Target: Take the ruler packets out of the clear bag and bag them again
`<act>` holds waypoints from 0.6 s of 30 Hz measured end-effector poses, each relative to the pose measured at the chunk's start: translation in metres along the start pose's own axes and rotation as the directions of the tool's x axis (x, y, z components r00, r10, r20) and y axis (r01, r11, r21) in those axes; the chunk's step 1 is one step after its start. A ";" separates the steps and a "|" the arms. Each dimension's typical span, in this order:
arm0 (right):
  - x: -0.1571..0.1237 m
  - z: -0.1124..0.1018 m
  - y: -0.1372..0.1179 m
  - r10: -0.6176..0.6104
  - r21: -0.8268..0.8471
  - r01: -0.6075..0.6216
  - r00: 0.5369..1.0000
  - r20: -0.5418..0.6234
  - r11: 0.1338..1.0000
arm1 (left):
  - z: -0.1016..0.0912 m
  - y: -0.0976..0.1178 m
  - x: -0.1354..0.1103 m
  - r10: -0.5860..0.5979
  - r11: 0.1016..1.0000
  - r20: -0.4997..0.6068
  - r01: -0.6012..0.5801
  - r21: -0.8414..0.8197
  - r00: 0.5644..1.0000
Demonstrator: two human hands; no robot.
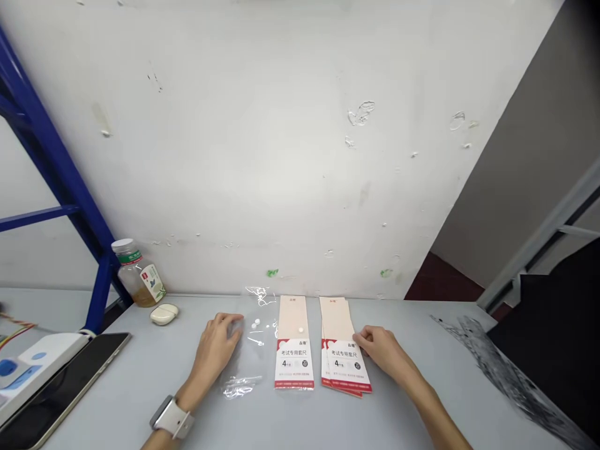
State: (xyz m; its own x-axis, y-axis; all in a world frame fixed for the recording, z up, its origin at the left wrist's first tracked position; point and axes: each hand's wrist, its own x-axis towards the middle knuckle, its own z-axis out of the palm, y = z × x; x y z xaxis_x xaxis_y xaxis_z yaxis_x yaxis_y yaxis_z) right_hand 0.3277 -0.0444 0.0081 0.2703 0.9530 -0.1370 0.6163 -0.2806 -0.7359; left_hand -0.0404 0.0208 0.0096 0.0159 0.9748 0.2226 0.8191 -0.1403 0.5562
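Two bare hands are shown at a grey tabletop (262,425) set against a white wall (290,156). The left hand (216,347) is placed beside the clear plastic bags (248,362) — thumb and index finger parted, the fingertips at the bags' left edge. The right hand (383,351) is held with curled fingers at the right edge of the fanned stack of packets (340,350); whether that edge is pinched cannot be told. Between the bags and the stack, a single packet (293,356) is laid flat, its upper part pale and its lower part printed in red and white. A white watch (177,417) is worn on the left wrist. Farther left, a cream oval case (164,314), a white-lidded jar (140,275), a dark phone (70,387) and a white power strip (35,369) are seen — the jar being partly filled with something brown.
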 end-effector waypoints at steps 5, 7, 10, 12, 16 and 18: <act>-0.010 0.009 -0.013 -0.037 -0.142 0.024 0.995 -0.088 0.989 | 0.010 0.000 -0.003 0.052 0.996 -0.020 -0.051 0.070 0.998; -0.018 0.021 -0.023 -0.128 -0.275 0.077 0.977 -0.172 0.958 | 0.014 0.001 -0.005 0.076 0.994 -0.016 -0.074 0.085 0.997; -0.033 0.044 -0.037 -0.261 -0.508 0.126 0.943 -0.204 0.852 | 0.017 0.002 -0.007 0.101 0.989 -0.014 -0.099 0.106 0.995; -0.041 0.058 -0.043 -0.302 -0.560 0.164 0.939 -0.162 0.812 | 0.017 0.002 -0.008 0.112 0.987 -0.013 -0.109 0.119 0.994; -0.048 0.070 -0.046 -0.340 -0.614 0.194 0.932 -0.128 0.765 | 0.018 -0.001 -0.007 0.133 0.982 -0.008 -0.131 0.134 0.991; -0.047 0.069 -0.044 -0.357 -0.635 0.200 0.926 -0.127 0.746 | 0.020 -0.003 -0.007 0.162 0.977 -0.001 -0.160 0.137 0.987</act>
State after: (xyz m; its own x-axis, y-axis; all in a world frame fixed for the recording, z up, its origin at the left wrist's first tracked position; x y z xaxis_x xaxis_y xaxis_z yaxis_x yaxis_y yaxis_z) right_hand 0.2368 -0.0691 0.0017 0.1245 0.9675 0.2199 0.9836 -0.0913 -0.1554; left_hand -0.0313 0.0178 -0.0100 0.1480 0.9390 0.3105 0.8768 -0.2698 0.3981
